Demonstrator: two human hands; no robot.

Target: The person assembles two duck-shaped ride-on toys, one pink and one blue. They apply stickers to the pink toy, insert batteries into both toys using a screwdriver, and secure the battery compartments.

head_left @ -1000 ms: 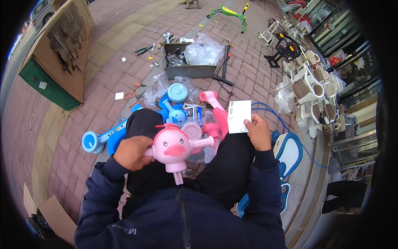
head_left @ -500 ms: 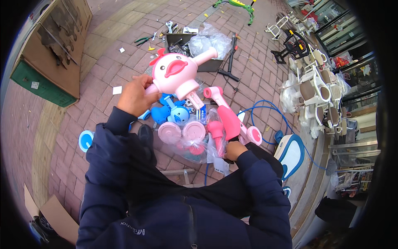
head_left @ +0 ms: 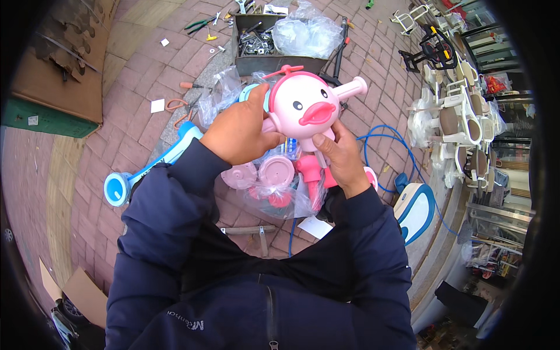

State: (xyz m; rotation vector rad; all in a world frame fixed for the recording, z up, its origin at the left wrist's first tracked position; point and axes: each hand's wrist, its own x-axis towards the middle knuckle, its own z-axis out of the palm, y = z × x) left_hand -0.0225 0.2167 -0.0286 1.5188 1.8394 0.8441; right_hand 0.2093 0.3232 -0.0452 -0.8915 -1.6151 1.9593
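A pink duck-faced handlebar (head_left: 303, 93) with a red bill and a small propeller on top is raised in front of me. My left hand (head_left: 239, 129) is closed round the grip on its left side, hiding most of that grip. My right hand (head_left: 345, 156) holds the short neck under the face, thumb in front; the other grip sticks out free to the right. Below lie pink round parts (head_left: 275, 171) in clear plastic and a darker pink part (head_left: 309, 168). To the left of my left forearm is a light blue part (head_left: 175, 153) with a round cup end.
A dark toolbox (head_left: 283, 63) of metal pieces, with plastic wrap (head_left: 307, 35) on it, stands beyond the handlebar. Pliers (head_left: 200, 24) lie nearby on the brick paving. A large cardboard box (head_left: 64, 70) stands left. A blue hose (head_left: 402, 153) and stacked white seats (head_left: 458, 119) are at right.
The duck-faced handlebar has moved right and turned. My right hand has left the pink parts below and now grips its neck. The light blue part at left shows more fully. The view has shifted.
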